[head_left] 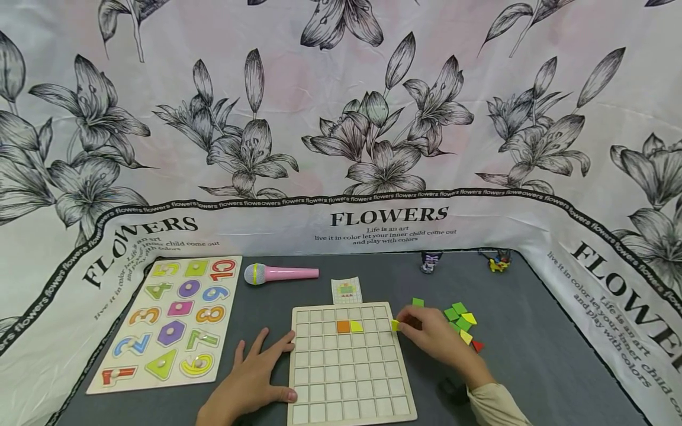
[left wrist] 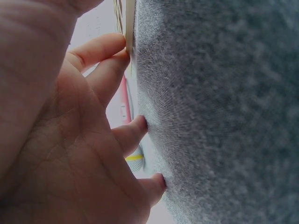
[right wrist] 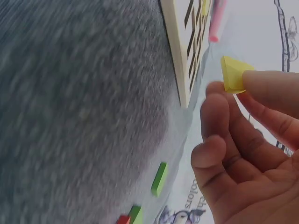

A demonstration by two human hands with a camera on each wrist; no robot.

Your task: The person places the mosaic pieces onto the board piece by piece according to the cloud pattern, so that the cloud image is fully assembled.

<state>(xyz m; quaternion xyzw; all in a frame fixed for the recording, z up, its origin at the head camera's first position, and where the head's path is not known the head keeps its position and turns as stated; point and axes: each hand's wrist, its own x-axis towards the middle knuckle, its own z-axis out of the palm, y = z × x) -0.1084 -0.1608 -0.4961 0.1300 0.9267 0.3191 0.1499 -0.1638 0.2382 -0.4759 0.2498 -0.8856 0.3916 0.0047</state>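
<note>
A wooden grid board (head_left: 347, 375) lies in the middle of the dark table in the head view. One orange square tile (head_left: 343, 326) and a yellow rounded tile (head_left: 356, 326) sit side by side in its second row. My left hand (head_left: 250, 376) is spread at the board's left edge, thumb and a fingertip touching it. In the left wrist view, two other fingertips (left wrist: 160, 181) rest on the cloth. My right hand (head_left: 434, 334) pinches a yellow tile (right wrist: 232, 74) between thumb and fingers, just by the board's right edge.
Loose green, yellow and red tiles (head_left: 459, 316) lie right of the board, one green tile (head_left: 418, 302) apart. A pattern card (head_left: 347, 290) touches the board's far side. Left are a number puzzle board (head_left: 169, 355) and a pink toy microphone (head_left: 290, 273). Two small figurines (head_left: 429, 262) stand behind.
</note>
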